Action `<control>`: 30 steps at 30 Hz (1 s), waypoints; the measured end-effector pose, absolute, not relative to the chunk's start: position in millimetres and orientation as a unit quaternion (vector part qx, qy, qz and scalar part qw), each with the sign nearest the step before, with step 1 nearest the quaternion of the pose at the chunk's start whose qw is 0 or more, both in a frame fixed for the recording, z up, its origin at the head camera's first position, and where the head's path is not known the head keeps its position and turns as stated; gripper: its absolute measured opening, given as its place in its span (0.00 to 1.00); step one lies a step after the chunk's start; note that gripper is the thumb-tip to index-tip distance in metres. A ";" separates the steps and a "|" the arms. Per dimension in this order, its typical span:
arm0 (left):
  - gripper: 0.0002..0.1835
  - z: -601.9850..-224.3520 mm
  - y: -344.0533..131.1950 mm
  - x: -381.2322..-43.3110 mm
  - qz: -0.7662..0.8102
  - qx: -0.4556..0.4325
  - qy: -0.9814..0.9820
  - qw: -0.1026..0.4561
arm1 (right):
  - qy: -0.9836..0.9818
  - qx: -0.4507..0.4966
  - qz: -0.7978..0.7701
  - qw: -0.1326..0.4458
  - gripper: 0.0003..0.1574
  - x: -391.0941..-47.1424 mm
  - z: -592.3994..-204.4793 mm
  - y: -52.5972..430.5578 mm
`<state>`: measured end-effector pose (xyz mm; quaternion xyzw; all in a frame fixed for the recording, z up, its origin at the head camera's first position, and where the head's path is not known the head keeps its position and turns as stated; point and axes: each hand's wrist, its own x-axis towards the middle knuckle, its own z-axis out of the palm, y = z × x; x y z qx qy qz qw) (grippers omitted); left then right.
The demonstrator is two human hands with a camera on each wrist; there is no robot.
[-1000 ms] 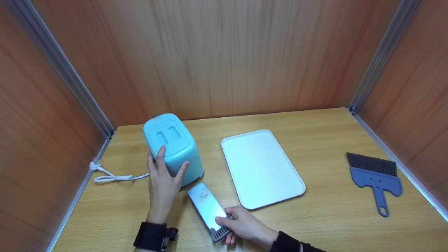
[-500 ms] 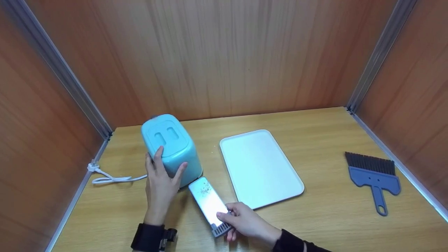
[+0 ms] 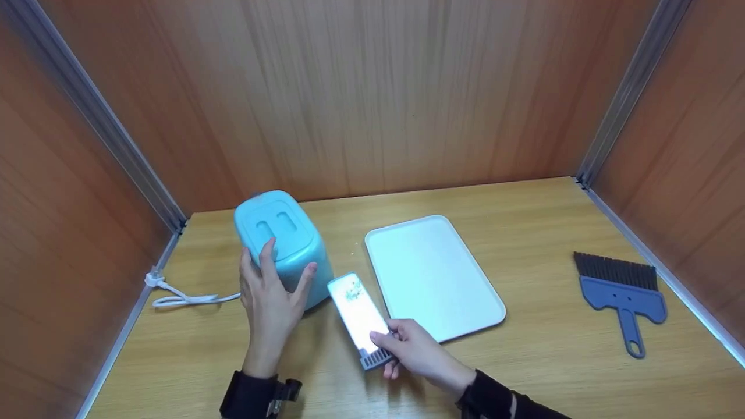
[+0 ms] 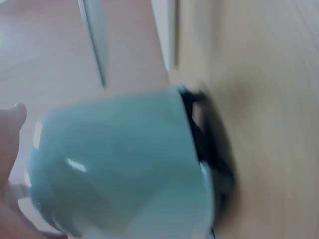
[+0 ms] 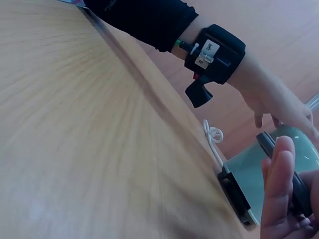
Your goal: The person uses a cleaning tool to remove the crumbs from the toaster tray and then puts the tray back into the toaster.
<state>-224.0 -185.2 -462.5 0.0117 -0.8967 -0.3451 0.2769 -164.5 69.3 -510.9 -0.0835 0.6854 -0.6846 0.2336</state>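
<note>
A light-blue toaster (image 3: 302, 253) stands at the left of the table, a lid with two oval recesses on its top. My left hand (image 3: 270, 305) rests on its near end, fingers extended and thumb spread to the right. My right hand (image 3: 422, 352) pinches a slim metal crumb tray (image 3: 358, 311) by its slotted grey end, thumb on top. Brown crumbs (image 3: 353, 290) lie toward the tray's far end. In the right wrist view the crumb tray (image 5: 299, 194) appears edge-on in front of the toaster, raised above the table.
A white rectangular tray (image 3: 433, 276) lies right of the toaster. Farther right is a blue brush (image 3: 625, 297) with black bristles. The toaster's white cord (image 3: 189, 298) lies bundled at left. Wooden panels (image 3: 372, 99) enclose the table at the back and sides.
My right hand has lifted the crumb tray and moved it away from me and slightly right, toward the white tray. My left hand stays at the toaster, its thumb slightly raised.
</note>
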 end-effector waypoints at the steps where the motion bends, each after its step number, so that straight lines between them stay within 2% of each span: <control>1: 0.46 -459.5 -181.8 -222.8 -0.347 0.011 -0.896 0.276 | 0.684 -0.080 -0.687 0.232 0.16 -166.0 -509.8 70.8; 10: 0.40 -442.4 -142.7 -207.6 -0.365 -0.055 -0.881 0.296 | 0.677 -0.049 -0.705 0.206 0.21 -180.3 -500.6 81.5; 13: 0.37 -441.8 -131.5 -201.6 -0.392 -0.079 -0.873 0.278 | 0.674 -0.032 -0.710 0.202 0.22 -184.4 -498.9 83.7; 22: 0.30 -454.3 -112.0 -202.8 -0.532 -0.078 -0.833 0.132 | 0.669 -0.028 -0.725 0.160 0.22 -195.3 -496.7 87.2; 30: 0.29 -473.1 -100.2 -206.8 -0.628 -0.041 -0.777 -0.018 | 0.688 0.005 -0.716 0.115 0.25 -201.7 -495.6 86.8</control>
